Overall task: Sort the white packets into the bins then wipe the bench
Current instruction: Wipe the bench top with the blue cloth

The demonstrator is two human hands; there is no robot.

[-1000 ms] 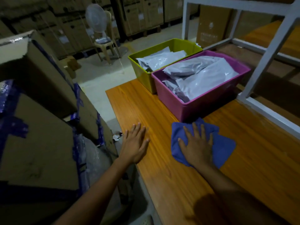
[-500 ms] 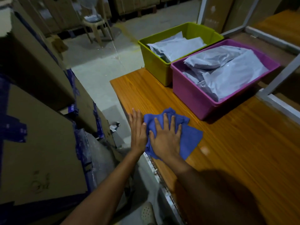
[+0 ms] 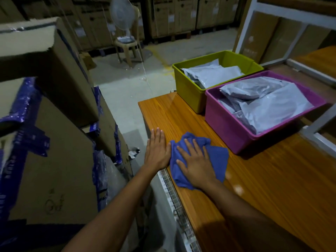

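Observation:
A blue cloth (image 3: 216, 157) lies bunched on the orange wooden bench (image 3: 272, 179) near its left edge. My right hand (image 3: 196, 164) presses flat on the cloth with fingers spread. My left hand (image 3: 158, 150) rests flat on the bench edge, its side touching the cloth. A green bin (image 3: 189, 91) and a pink bin (image 3: 231, 131) stand side by side at the bench's far end. White packets (image 3: 214, 75) fill the green bin, and more white packets (image 3: 269, 106) lie piled in the pink one.
Stacked cardboard boxes (image 3: 54, 142) with blue tape stand close on the left, leaving a narrow floor gap beside the bench. A white metal shelf frame (image 3: 325, 122) rises at the right. A plastic chair with a fan (image 3: 125, 42) stands far back.
My right hand slid the cloth left from in front of the pink bin to the bench's left edge, meeting my left hand. Since half a second ago both hands have hardly moved.

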